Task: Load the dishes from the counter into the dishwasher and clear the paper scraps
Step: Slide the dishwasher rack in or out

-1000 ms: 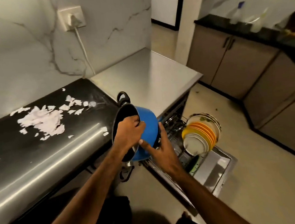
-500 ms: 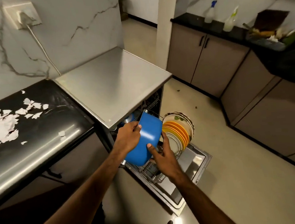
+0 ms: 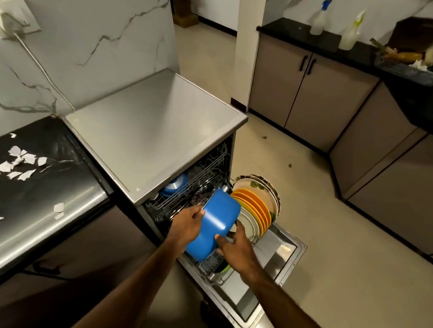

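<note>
Hanging tilted at lower centre of the frame, the blue pot (image 3: 215,222) was over the dishwasher's (image 3: 283,252) lower rack (image 3: 214,266), just beside the orange plates (image 3: 257,210). The left hand (image 3: 189,225) gripped its far edge and the right hand (image 3: 234,244) clasped its base. Lowered crooked, it could knock the plates over. Paper scraps (image 3: 14,165) lay on the counter (image 3: 44,213) at left.

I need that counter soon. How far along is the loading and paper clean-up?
Done: orange plates and patterned plates stand in the pulled-out lower rack, and a blue dish sits in the upper rack. In hand: left hand and right hand hold the blue pot over the lower rack, not yet set down. Left: paper scraps litter the black counter.
</note>
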A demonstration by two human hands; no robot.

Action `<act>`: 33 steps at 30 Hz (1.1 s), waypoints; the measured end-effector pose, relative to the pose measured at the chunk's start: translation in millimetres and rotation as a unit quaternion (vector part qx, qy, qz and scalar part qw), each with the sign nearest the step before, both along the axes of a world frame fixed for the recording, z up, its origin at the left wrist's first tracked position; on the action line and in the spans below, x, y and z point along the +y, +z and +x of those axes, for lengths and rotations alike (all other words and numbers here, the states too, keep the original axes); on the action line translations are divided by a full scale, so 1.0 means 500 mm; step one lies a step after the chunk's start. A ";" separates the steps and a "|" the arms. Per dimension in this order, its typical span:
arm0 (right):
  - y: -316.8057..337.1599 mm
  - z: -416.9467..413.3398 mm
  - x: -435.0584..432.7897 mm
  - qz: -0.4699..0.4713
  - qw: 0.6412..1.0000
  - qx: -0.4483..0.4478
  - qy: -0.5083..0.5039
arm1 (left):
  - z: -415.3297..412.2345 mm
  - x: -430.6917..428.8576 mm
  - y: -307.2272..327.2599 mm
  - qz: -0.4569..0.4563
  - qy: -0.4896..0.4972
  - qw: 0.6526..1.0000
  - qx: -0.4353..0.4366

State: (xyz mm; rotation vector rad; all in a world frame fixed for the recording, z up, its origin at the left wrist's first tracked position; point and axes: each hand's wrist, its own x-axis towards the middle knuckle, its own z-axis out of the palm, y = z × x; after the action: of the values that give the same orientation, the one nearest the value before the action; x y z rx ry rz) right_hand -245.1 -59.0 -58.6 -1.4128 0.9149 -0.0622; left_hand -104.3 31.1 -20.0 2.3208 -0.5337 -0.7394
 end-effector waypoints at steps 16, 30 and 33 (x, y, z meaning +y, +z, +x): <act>-0.310 0.189 -0.174 0.098 0.990 0.094 -0.039 | 0.181 -0.181 -0.343 0.091 -0.010 0.992 0.091; -0.674 0.263 -0.186 0.066 0.980 0.186 0.015 | 0.231 -0.202 -0.693 0.117 0.034 0.983 0.137; -0.706 0.272 -0.188 0.078 0.979 0.188 0.031 | 0.235 -0.199 -0.736 0.114 0.033 0.985 0.129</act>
State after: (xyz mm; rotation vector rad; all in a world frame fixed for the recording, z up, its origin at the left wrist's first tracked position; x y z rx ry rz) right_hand -109.3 -152.8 -411.5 -1.3272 1.1573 0.3271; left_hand 13.2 -68.3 -388.1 2.3843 -0.2664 -1.0997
